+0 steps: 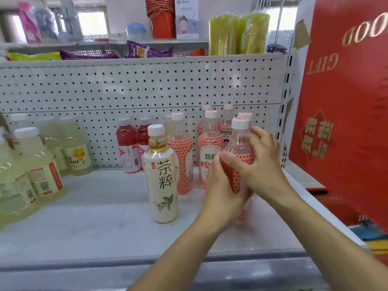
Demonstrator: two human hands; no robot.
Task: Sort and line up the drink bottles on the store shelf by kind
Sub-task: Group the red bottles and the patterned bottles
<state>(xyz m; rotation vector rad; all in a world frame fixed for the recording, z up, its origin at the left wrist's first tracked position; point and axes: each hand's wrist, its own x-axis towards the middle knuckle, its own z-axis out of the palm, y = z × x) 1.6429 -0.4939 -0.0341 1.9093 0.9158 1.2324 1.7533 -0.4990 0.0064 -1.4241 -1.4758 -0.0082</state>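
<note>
So the red-patterned bottle, white cap, clear neck, was upright at the right end of the shelf, just in front of its matching bottles. Left hand gripped it low, right hand curled round higher. Tea bottle nearby.

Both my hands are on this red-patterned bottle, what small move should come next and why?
Probably ease the red-patterned bottle back into line with the matching bottles behind it. Your left hand and right hand grip it, it shares their label and white cap, and the tea bottle beside it is another kind.
</note>
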